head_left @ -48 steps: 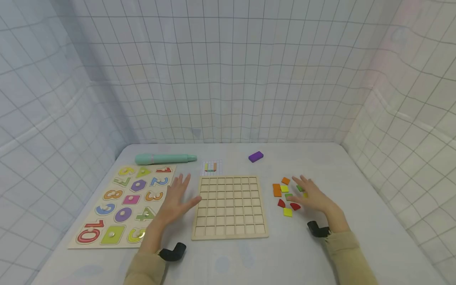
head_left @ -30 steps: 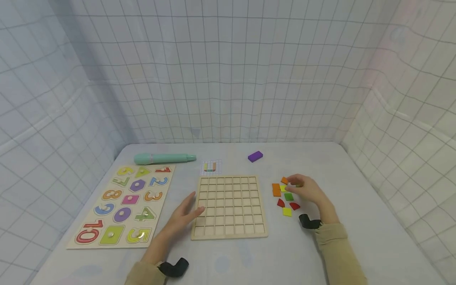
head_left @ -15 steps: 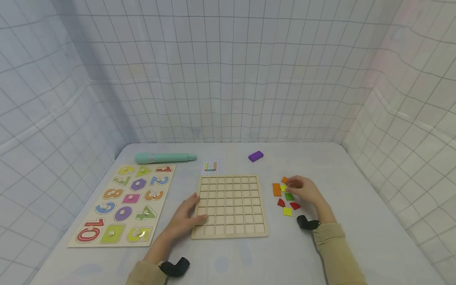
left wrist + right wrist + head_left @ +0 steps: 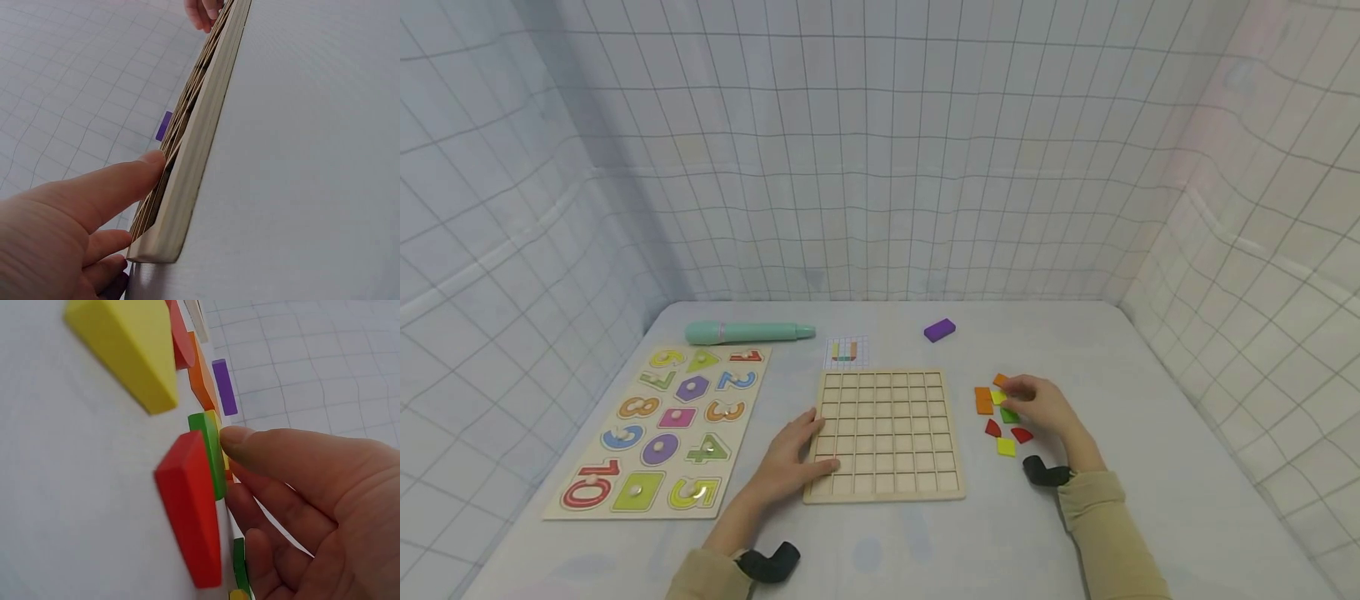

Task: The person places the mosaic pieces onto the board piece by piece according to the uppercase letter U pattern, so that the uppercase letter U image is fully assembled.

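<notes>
Right-hand grip (image 4: 1043, 405): low over counter (image 4: 1000, 525), thumb and fingertips close together just beside green tile (image 4: 1011, 416) and yellow tile (image 4: 997, 398); cannot tell if pinching either. Alongside: two orange tiles (image 4: 983, 407), touching each other; nearer the camera, red quarter-round tiles (image 4: 1022, 435). Left-hand grip (image 4: 788, 462): thumb over rim, fingers along outer side, holding left edge of wooden grid board (image 4: 885, 427). Progress, as judged: at the outset; every visible loose tile outside board, to its right, so all tile setting left to do. Beyond board: grid card (image 4: 846, 352) with coloured U-figure. Farther out: purple block (image 4: 940, 331), mint-green tube (image 4: 748, 332), number puzzle board (image 4: 736, 433) with numerals seated.
</notes>
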Tool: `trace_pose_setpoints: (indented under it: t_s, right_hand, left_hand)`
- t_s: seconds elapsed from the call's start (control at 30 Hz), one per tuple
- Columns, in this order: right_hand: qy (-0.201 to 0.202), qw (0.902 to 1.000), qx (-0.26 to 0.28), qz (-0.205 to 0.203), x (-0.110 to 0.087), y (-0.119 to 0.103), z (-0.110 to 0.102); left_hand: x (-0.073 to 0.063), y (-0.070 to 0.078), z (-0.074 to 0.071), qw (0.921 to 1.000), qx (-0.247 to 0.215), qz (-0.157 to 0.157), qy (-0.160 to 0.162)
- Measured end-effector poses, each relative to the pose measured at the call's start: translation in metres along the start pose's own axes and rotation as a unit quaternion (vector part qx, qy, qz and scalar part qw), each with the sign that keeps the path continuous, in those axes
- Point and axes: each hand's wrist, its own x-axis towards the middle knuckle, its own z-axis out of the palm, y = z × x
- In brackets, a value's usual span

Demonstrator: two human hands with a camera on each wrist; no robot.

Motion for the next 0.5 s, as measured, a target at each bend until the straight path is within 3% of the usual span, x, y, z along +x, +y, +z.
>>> trace_pose_setpoints:
  t_s: [0.5]
  right_hand:
    - [0.017, 0.9999, 0.001, 0.000, -0.0005, 0.0032, 0.0050]
  left_hand:
    - [-0.0005, -0.0011, 0.0015, 0.9999, 0.006, 0.008, -0.003]
